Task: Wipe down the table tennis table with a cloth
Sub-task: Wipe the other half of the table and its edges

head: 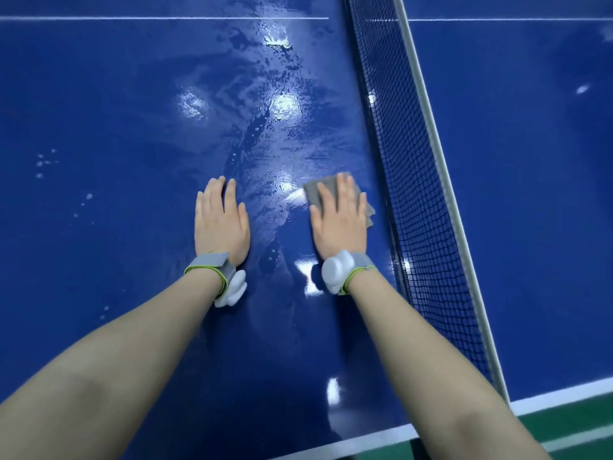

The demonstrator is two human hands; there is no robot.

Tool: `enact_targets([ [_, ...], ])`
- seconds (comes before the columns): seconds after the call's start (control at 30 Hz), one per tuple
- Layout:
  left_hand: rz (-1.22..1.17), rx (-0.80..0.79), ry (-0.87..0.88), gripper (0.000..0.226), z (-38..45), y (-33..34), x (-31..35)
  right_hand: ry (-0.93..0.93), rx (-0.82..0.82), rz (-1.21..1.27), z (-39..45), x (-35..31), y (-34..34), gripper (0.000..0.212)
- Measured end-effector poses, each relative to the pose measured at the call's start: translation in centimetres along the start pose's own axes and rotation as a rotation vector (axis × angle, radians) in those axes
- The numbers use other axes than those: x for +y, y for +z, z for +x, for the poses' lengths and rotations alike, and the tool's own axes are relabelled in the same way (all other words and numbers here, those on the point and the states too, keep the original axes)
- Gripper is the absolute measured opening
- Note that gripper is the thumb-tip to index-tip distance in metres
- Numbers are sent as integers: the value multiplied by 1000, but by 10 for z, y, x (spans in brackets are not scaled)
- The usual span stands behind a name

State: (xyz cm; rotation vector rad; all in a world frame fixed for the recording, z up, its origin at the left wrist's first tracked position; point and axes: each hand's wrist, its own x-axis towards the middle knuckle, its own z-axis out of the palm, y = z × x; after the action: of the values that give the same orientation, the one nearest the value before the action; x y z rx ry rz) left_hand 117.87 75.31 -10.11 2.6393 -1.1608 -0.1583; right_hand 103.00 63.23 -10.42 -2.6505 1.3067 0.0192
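Cloth [335, 194] lies flat under right hand [338, 224] — unpinched.

- The blue table [116, 104] has a smooth, glossy top with wet streaks towards 12 o'clock.
- The grey cloth [313, 194] looks soft and matt.
- The net [398, 180] at 3 o'clock is dark woven mesh.
- The wrist bands [212, 262] are grey fabric with smooth white plastic.

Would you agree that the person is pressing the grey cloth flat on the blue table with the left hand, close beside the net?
Not quite: the hand is wrong. In the head view the right hand presses the grey cloth flat on the blue table, close beside the net. The left hand lies flat on the bare table with no cloth under it.
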Motion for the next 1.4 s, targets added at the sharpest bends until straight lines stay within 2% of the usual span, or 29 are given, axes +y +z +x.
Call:
enact_targets([
  [0.1, 11, -29, 9, 49, 2, 0, -1, 169, 86, 43, 18, 19, -5, 54],
  [0.2, 25, -37, 2, 47, 8, 1, -1, 216, 53, 23, 27, 10, -8, 50],
  [0.4, -14, -11, -31, 46, 17, 1, 3, -50, -63, -9, 21, -33, 0, 55],
  [0.47, -8, -13, -32, 46, 20, 2, 4, -107, -37, -39, 24, -29, -1, 61],
  [0.53, 0, -24, -35, 47, 22, 3, 4, -123, -40, -81, 34, -9, -3, 58],
  [0.67, 8, -32, -36, 48, 23, 3, 4, 78, -9, -102, 58, 22, -13, 54],
  [0.83, 8, -37, -45, 49, 31, 4, 4, 183, -32, -81, 66, -1, -11, 52],
  [0.97, 8, -32, -54, 49, 41, 4, 6, -1, -66, -70, 68, -24, -9, 52],
  [1.1, 18, -40, -60, 50, 49, 5, 9, -152, -50, -57, 76, -11, -10, 52],
  [1.3, 35, -50, -64, 50, 52, 4, 11, 176, -17, -65, 109, 13, -15, 52],
  [1.4, 42, -52, -63, 50, 56, 4, 13, 241, -41, -73, 115, 0, -16, 54],
])
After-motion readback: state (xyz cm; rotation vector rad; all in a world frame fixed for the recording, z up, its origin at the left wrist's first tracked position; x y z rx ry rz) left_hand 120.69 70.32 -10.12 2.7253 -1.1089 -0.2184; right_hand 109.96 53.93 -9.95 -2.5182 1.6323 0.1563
